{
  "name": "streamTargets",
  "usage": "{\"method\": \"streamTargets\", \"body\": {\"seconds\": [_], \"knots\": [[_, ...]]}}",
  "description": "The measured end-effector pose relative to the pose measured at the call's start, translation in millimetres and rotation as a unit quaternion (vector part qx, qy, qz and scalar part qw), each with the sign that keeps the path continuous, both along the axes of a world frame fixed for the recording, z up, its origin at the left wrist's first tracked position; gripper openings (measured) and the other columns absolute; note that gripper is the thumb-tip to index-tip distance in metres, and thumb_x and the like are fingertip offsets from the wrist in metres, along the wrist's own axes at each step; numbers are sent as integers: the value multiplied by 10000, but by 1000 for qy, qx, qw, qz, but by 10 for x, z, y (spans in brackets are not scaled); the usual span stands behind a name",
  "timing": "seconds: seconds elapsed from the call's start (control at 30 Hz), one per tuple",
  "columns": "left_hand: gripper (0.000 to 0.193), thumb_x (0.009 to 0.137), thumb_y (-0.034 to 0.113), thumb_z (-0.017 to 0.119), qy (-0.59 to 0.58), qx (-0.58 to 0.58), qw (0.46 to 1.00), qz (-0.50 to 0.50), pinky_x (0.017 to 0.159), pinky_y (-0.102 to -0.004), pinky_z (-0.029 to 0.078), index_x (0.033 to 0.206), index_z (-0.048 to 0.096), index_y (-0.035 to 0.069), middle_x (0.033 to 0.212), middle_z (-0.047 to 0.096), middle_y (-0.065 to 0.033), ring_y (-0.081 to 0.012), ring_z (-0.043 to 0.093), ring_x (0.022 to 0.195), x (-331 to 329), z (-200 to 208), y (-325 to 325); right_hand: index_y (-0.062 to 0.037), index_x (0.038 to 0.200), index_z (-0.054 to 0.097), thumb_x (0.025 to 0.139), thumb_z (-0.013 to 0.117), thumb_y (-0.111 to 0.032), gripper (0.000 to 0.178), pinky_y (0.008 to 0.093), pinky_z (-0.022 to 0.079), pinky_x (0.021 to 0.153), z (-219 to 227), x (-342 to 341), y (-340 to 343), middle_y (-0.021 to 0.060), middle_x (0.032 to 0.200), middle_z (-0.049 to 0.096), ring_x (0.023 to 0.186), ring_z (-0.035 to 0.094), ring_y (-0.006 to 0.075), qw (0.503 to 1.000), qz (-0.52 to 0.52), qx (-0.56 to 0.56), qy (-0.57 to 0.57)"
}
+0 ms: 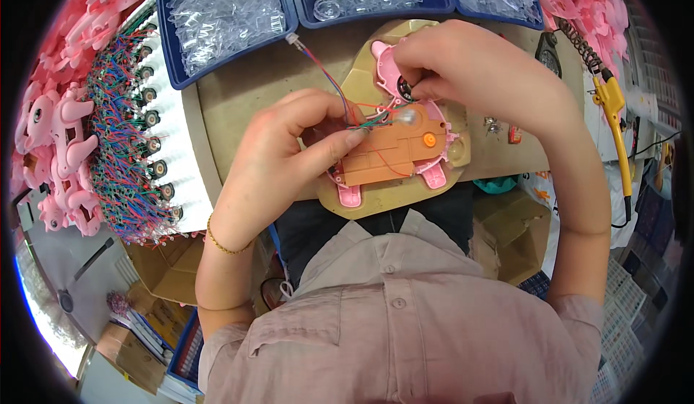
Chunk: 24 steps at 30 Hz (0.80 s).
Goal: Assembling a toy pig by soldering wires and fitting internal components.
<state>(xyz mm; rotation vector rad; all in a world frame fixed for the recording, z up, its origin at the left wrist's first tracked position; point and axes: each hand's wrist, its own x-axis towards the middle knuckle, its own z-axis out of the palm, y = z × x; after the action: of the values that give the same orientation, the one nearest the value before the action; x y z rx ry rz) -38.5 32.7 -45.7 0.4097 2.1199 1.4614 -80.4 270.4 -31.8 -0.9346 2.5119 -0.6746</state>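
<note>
A pink plastic toy shell point(351, 196) lies in a tan shaped holder point(452, 180) in front of me. An orange-brown gearbox housing point(379, 162) with a bright orange knob point(429, 140) sits inside the shell. Over the housing's left end, my left hand point(282, 143) pinches a bundle of thin coloured wires point(377, 121) between thumb and fingers. Some of those wires rise to a white plug point(292, 38). My right hand point(463, 71) reaches over the shell's head part, its fingers closed at a small dark round speaker point(404, 88); the palm hides part of the shell.
Blue trays point(293, 31) of clear plastic parts line the back. Wired speakers point(152, 118) stand in rows on the left, beside pink shells point(69, 133). At the right hang a yellow soldering iron point(613, 118) and its coiled holder point(582, 46). A small red item point(515, 135) lies nearby.
</note>
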Motion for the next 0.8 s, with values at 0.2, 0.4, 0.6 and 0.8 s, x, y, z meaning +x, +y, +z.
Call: {"method": "streamTargets", "body": {"seconds": [0.2, 0.4, 0.6, 0.8], "knots": [[154, 854, 92, 665, -139, 84, 984, 69, 610, -208, 461, 930, 619, -34, 781, 633, -23, -51, 567, 694, -22, 6, 10, 8, 806, 527, 737, 628, -12, 124, 383, 438, 610, 101, 33, -106, 142, 735, 529, 683, 544, 312, 998, -7, 62, 8], [155, 864, 91, 657, -119, 57, 988, 80, 578, -200, 463, 949, 623, -34, 792, 643, -25, -53, 571, 663, -11, -39, -34, -48, 805, 595, 723, 685, -87, 127, 381, 456, 725, 121, 459, -88, 71, 768, 571, 789, 574, 251, 983, -43, -151, 95], [150, 843, 73, 664, -132, 106, 980, 101, 581, -221, 479, 964, 635, -10, 809, 652, -31, -77, 597, 655, 37, -44, 8, -53, 875, 619, 708, 724, -92, 201, 397, 447, 866, -86, 767, -253, 37, 933, 616, 905, 578, 245, 972, 30, -185, 138], [209, 729, 76, 655, 417, -109, 900, 66, 658, -291, 494, 937, 664, 65, 928, 662, -53, -194, 642, 797, 494, -113, 217, -55, 898, 628, 713, 708, -59, 202, 367, 446, 815, -212, 815, -123, 57, 950, 619, 897, 573, 259, 957, -25, -271, 98]]}}
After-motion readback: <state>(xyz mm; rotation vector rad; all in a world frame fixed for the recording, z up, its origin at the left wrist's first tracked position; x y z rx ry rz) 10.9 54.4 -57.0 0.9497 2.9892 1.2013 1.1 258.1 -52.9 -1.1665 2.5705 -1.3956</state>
